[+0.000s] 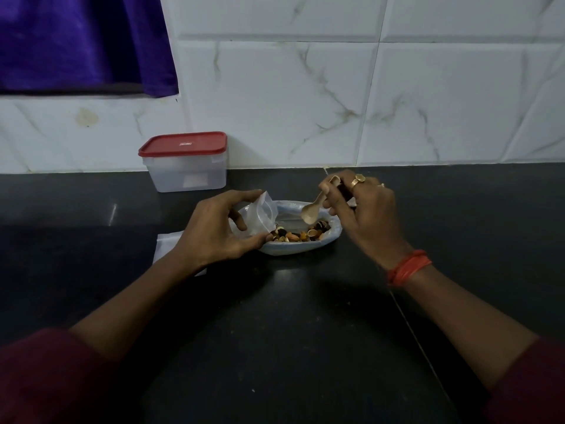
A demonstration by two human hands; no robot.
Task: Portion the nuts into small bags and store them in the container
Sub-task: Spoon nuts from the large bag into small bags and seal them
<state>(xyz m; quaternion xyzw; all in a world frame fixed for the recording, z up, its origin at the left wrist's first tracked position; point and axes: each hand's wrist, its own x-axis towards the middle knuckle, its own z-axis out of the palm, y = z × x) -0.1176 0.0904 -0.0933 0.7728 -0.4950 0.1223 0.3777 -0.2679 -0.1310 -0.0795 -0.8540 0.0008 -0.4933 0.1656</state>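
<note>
— Where are the nuts (301, 234)?
— Heaped in a plate (293, 251) on the dark counter (305, 332), between the person's hands.
— And the hands?
— The left hand (220, 231) pinches a small clear bag (261, 215) at the plate's left edge. The right hand (365, 209) grips a spoon (311, 212) just above the nuts. The red-lidded container (187, 168) stands by the wall.

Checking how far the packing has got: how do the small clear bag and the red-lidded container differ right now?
The small bag is lifted, pinched in the left hand over the plate of nuts; the container stands untouched at the wall. The bag is soft, crumpled film; the container is a rigid box shut by its red lid. Both are see-through plastic, and neither plainly shows nuts inside.
</note>
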